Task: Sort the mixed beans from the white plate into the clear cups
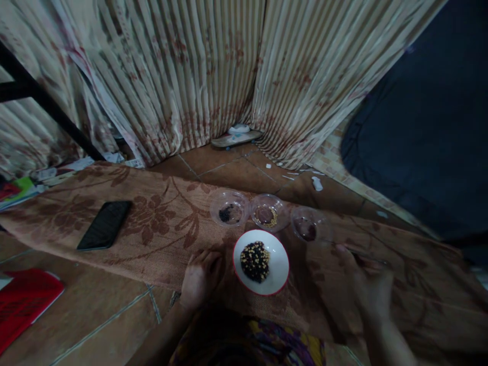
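Observation:
A white bowl with a red rim (280, 267) stands on the brown patterned cloth, holding a mix of black beans and pale yellow kernels (255, 262). Behind it three clear plastic cups sit in a row. Black beans lie in the left cup (230, 208), yellow kernels in the middle cup (270, 212) and a small dark red heap in the right cup (307, 224). My left hand (200, 277) rests on the cloth left of the bowl, fingers curled in. Blurred, my right hand (368, 287) hovers right of the cups, pinching a thin dark object (366, 260) of unclear kind.
A black phone (104, 225) lies on the cloth at left. A red plastic basket (30, 305) is on the tiled floor at lower left. Beyond the cloth are a skateboard (236, 138), white scraps (316, 183) and striped curtains (213, 66). Dark fabric (419, 127) hangs at right.

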Demonstrator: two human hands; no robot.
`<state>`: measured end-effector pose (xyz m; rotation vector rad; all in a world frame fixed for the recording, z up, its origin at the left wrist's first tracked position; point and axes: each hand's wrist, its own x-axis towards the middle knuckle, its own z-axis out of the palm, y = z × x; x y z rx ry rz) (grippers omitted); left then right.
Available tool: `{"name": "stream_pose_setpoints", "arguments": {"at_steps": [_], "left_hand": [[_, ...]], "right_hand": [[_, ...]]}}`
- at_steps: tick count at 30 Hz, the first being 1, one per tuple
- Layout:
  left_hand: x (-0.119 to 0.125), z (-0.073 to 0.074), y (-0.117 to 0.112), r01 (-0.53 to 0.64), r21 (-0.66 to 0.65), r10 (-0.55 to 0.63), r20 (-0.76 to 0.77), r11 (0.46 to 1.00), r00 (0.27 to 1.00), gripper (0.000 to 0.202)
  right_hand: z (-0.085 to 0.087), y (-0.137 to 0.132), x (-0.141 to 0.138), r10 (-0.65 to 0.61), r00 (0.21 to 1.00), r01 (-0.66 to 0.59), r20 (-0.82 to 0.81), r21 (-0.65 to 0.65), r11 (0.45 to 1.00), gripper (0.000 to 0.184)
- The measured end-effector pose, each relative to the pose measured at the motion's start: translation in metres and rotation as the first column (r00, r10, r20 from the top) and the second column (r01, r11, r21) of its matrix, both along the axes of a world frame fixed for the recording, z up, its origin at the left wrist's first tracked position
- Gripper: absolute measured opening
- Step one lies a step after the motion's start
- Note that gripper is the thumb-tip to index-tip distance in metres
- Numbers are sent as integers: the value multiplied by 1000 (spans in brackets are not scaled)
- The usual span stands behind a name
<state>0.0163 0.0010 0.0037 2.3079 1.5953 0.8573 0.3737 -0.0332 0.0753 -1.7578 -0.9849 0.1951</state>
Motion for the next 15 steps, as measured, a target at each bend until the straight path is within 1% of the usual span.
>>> {"name": "stream_pose_setpoints", "arguments": {"at_steps": [2, 4, 5, 7, 9, 11, 13, 15], "left_hand": [[-1, -1, 0, 5, 10, -5, 1, 1000, 1000, 19], [-1, -2, 1, 7, 3, -7, 2, 1000, 1000, 18], [-1, -2, 1, 9, -3, -9, 4, 1000, 1000, 17], [-1, -2, 1, 12, -11, -12, 8, 1000, 1000, 17], [-1, 0, 0, 12, -13, -12, 10, 1000, 1000, 18], [0, 0, 0, 9, -20, -9, 9, 1000, 1000, 18], [0, 0, -1, 6, -31, -6, 5, 999, 1000, 18], [0, -2, -1, 0, -35, 0, 1, 999, 1000, 17]], "right_hand": [[1, 11, 16, -69, 998, 68, -9, -44, 997, 48], [-1, 16, 24, -102, 994, 98, -27, -99, 990, 52], [-3, 17, 24, -106, 994, 102, -32, -107, 989, 52], [-6, 13, 17, -82, 996, 78, -37, -78, 994, 48], [-8, 4, 2, -30, 998, 28, -58, -33, 999, 42], [-9, -7, -16, 61, 993, -65, -97, -30, 997, 36], [-10, -18, -33, 163, 977, -175, -138, -76, 982, 31], [-13, -26, -46, 262, 952, -284, -159, -136, 949, 28]]}}
